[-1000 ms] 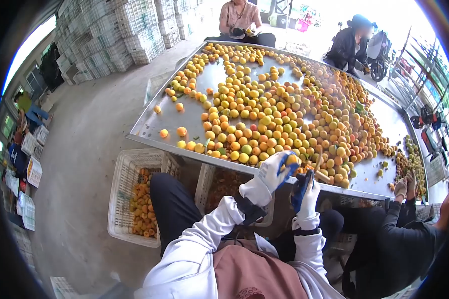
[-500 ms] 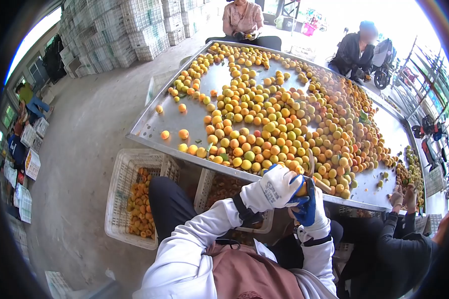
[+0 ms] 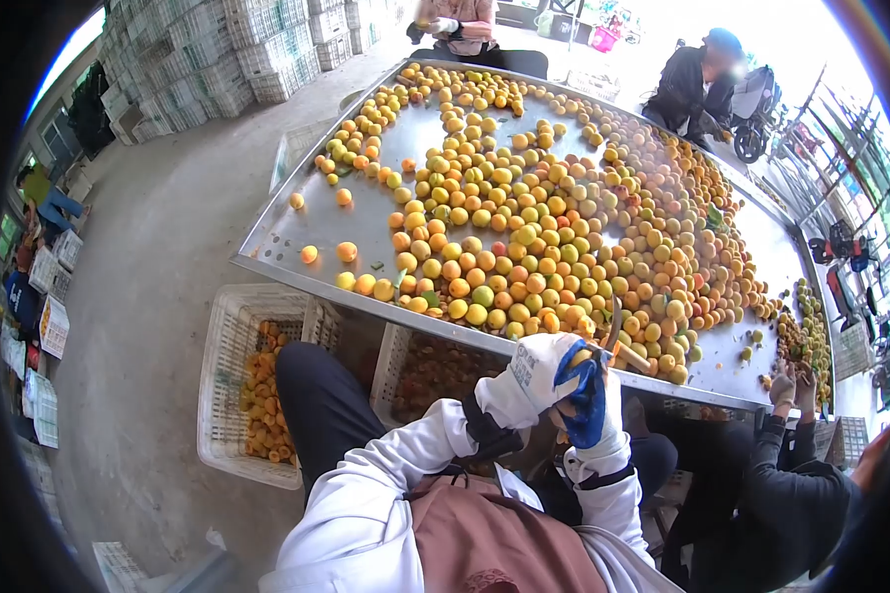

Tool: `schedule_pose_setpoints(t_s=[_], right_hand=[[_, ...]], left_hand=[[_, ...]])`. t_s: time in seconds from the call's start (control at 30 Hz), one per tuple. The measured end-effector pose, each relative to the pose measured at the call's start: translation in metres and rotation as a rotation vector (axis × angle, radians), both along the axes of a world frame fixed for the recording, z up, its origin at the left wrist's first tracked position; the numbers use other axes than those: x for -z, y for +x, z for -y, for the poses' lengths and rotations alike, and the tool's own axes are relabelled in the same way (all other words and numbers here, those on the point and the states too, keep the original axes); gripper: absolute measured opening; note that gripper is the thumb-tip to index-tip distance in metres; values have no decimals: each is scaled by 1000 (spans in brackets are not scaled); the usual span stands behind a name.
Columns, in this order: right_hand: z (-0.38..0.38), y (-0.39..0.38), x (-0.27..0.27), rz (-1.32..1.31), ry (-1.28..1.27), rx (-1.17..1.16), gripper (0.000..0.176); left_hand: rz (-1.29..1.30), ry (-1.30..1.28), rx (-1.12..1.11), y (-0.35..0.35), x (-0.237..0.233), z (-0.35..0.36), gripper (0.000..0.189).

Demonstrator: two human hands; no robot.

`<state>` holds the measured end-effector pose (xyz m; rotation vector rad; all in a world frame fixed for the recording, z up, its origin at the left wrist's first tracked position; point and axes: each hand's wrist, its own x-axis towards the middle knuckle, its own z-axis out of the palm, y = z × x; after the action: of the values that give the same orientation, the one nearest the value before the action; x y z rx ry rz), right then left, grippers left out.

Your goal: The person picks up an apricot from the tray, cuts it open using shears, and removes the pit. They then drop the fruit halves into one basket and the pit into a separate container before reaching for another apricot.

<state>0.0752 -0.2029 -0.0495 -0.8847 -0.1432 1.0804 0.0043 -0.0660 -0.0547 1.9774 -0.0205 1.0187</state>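
Observation:
My left hand [image 3: 536, 374], in a white glove with a blue palm, is closed at the table's front edge. My right hand [image 3: 593, 410], gloved the same way, presses against it with curled blue fingers. Between the two hands a small part of an apricot [image 3: 580, 356] shows; the fingers cover most of it. Just beyond them, a curved blade [image 3: 615, 321] stands up at the table edge, beside a wooden handle [image 3: 631, 358]. Many yellow-orange apricots [image 3: 485, 262] lie spread across the metal table [image 3: 297, 237].
A white crate [image 3: 218, 385] of halved apricots stands left of my knee. Another crate [image 3: 391, 366] with dark contents sits under the table edge. A co-worker's hands [image 3: 793, 385] are at the right. Two people sit across the table. Stacked crates [image 3: 203, 59] stand at the back left.
My hands have turned and drawn slightly left and down, and less of the apricot between them shows. The view has shifted, so the table appears slightly higher and further left.

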Motion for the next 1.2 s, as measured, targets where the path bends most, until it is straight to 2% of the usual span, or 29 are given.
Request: schedule_pose_setpoints(t_s=[0.07, 0.1, 0.13, 0.2, 0.23, 0.27, 0.33, 0.4, 0.47, 0.5, 0.53, 0.6, 0.63, 0.73, 0.8, 0.87, 0.9, 0.93, 1.0, 1.03, 1.13, 1.2], right_hand=[[-5, -9, -1, 162, -206, 202, 36], [4, -6, -2, 196, -129, 113, 37], [10, 0, -1, 197, -131, 118, 37], [16, 10, 0, 223, -213, -23, 44], [18, 11, -7, 261, -239, -54, 45], [17, 11, -9, 262, -237, -50, 45], [11, 6, -16, 101, -270, -10, 40], [8, 3, -26, 181, -262, -16, 41], [5, 3, -19, 194, -191, -1, 40], [7, 8, -7, 289, -225, -23, 44], [6, 10, 1, 293, -220, -12, 44], [1, 10, 8, 337, -222, 62, 40], [1, 8, 5, 224, -207, 101, 37], [-3, 3, 5, 382, -128, 178, 38], [4, 2, 4, 313, -180, 172, 38], [2, 0, 13, 486, -231, 212, 38], [3, 1, 23, 469, -225, 239, 36], [-2, 2, 35, 634, -201, 300, 32], [0, -1, 38, 577, -175, 313, 29], [1, -4, 24, 379, -216, 287, 30], [0, -9, 16, 282, -268, 290, 31], [-7, -5, 26, 426, -250, 349, 29]], left_hand=[[-27, -47, 54, -1, -1, 2, 29], [-10, 40, 47, -1, -4, -1, 31], [-10, 39, 52, -1, -6, -6, 31], [-210, 192, 211, -1, -9, -18, 34], [-183, 245, 233, -2, -12, -23, 33], [-182, 248, 236, -4, -12, -25, 33], [-244, 290, 238, -4, -15, -27, 31], [-231, 279, 266, 0, -16, -25, 27], [-90, 43, 169, -1, -5, -14, 25], [-68, -20, 166, 2, 1, -11, 24], [-64, -14, 175, 5, 8, -8, 24], [-107, -165, 120, 11, 13, -1, 22], [-190, -177, 111, 10, 10, 1, 22], [-201, -267, 157, 15, 9, 5, 29], [-215, -243, 120, 16, 17, 7, 33], [-236, -297, 127, 16, 14, 9, 34], [-207, -299, 120, 18, 19, 10, 31], [-194, -298, 116, 18, 19, 11, 22], [-158, -307, 112, 19, 19, 11, 21], [-184, -296, 95, 18, 16, 11, 22], [-198, -364, 99, 20, 20, 13, 23], [-256, -420, 96, 22, 20, 12, 21]])
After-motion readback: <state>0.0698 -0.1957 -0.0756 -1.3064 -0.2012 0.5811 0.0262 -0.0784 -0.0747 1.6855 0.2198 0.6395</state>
